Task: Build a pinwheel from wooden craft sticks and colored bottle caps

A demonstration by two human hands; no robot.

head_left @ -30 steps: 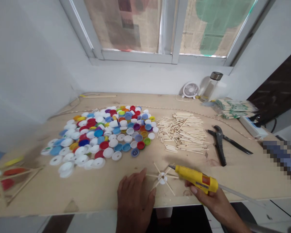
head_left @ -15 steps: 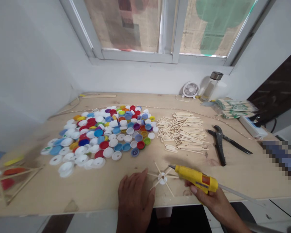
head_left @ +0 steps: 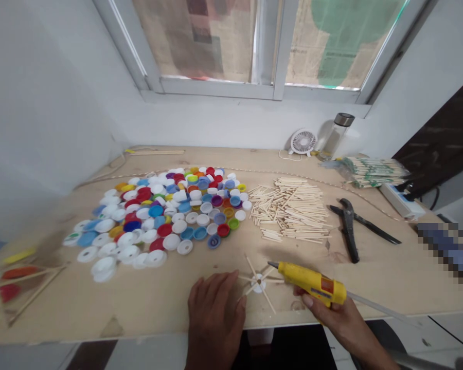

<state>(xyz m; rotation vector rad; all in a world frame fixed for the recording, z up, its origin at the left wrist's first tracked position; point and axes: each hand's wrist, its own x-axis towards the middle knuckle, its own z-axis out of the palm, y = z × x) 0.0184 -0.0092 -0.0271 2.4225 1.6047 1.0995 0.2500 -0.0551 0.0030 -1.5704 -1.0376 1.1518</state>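
Note:
A white bottle cap point(head_left: 258, 283) lies near the table's front edge, with several thin wooden sticks point(head_left: 269, 299) fanning out from it like a star. My left hand point(head_left: 216, 311) rests on the table just left of it, thumb and forefinger apart, their tips at the ends of the left-hand sticks. Whether they press on those sticks I cannot tell. In my right hand point(head_left: 332, 313) is a yellow hot glue gun point(head_left: 312, 281), its fingers wrapped round the handle. The gun's nozzle points left, close to the upper right stick. A pale glue stick point(head_left: 378, 307) sticks out of its back.
Colourful bottle caps point(head_left: 172, 241) are heaped at left centre, beside a pile of short sticks point(head_left: 301, 210). Black pliers point(head_left: 349, 228) lie to the right. Behind stand a small fan point(head_left: 303, 141), a glass bottle point(head_left: 335, 136) and bagged sticks point(head_left: 374, 171). A stick frame point(head_left: 34, 293) sits far left.
Very little differs. My left forefinger has shifted slightly to the right along the table, while the glue gun stays in nearly the same place.

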